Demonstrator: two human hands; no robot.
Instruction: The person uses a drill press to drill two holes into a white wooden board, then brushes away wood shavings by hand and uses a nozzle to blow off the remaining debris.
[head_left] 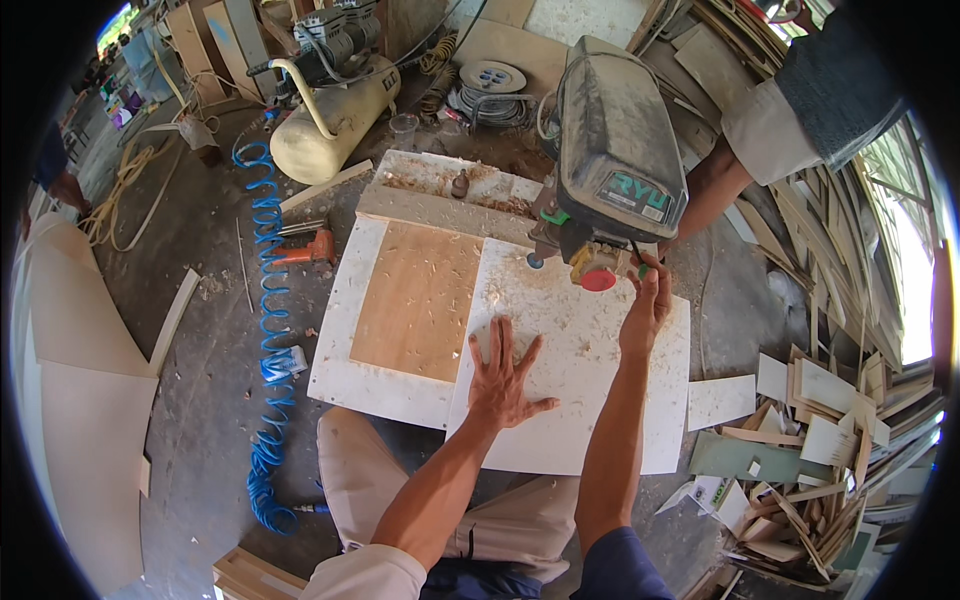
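Note:
A dusty dark drill press [610, 130] stands over the work, with a red round button [598, 280] on the yellow box at its front. Beneath it lies a white panel [590, 400] strewn with wood shavings. My left hand [502, 385] presses flat on this panel, fingers spread and holding nothing. Up beside the red button, my right hand [648, 300] has its fingers closed at the switch box, by a small green part; what they grip is too hidden to tell. The drill's tip [535, 261] shows left of the box, above the panel.
Another person's arm [708, 190] reaches behind the drill press from the right. A brown board [415, 300] lies left of the panel, along a wooden fence [440, 214]. A blue coiled hose [268, 270], an orange tool [312, 250], an air compressor [335, 120] and scrap wood [800, 450] surround the work.

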